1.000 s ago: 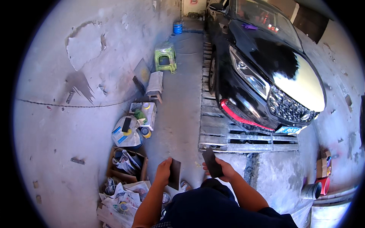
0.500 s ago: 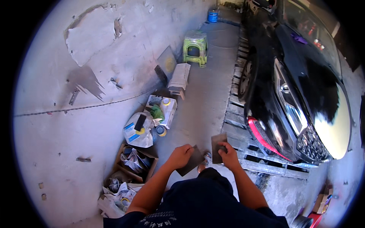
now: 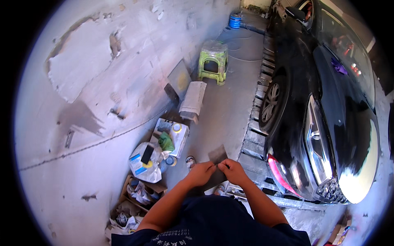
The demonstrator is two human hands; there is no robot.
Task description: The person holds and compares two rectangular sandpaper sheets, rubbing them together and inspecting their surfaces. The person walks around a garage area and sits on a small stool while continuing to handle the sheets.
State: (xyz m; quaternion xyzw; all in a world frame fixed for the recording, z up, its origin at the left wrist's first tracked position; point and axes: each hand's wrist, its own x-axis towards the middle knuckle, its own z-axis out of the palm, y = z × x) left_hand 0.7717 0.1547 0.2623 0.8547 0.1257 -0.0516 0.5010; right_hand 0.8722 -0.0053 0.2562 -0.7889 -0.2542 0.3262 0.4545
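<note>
In front of my body, my left hand [image 3: 200, 174] and my right hand [image 3: 234, 171] meet, with fingers pinched close together. Thin dark grey pieces that look like sandpaper are between them. One piece of sandpaper [image 3: 217, 153] sticks up beyond the fingertips. More dark sandpaper [image 3: 215, 179] hangs below, between the hands. My fingers hide where the pieces meet, so I cannot tell if they overlap. To the right stands a black car [image 3: 287, 151], its hood bearing a pale cream patch [image 3: 360, 168].
Along the left wall are a green stool [image 3: 213, 65], a low bench [image 3: 193, 98], and a white box [image 3: 180, 137] with a green cloth on it. A phone [image 3: 147, 154] lies on plastic nearby. Cardboard boxes [image 3: 158, 187] stand closer. Metal grating [image 3: 252, 143] runs beside the car.
My hands, apart before with a sandpaper piece in each, have come together. The view has shifted, so the car and stool sit lower in it. A sandalled foot now shows on the left.
</note>
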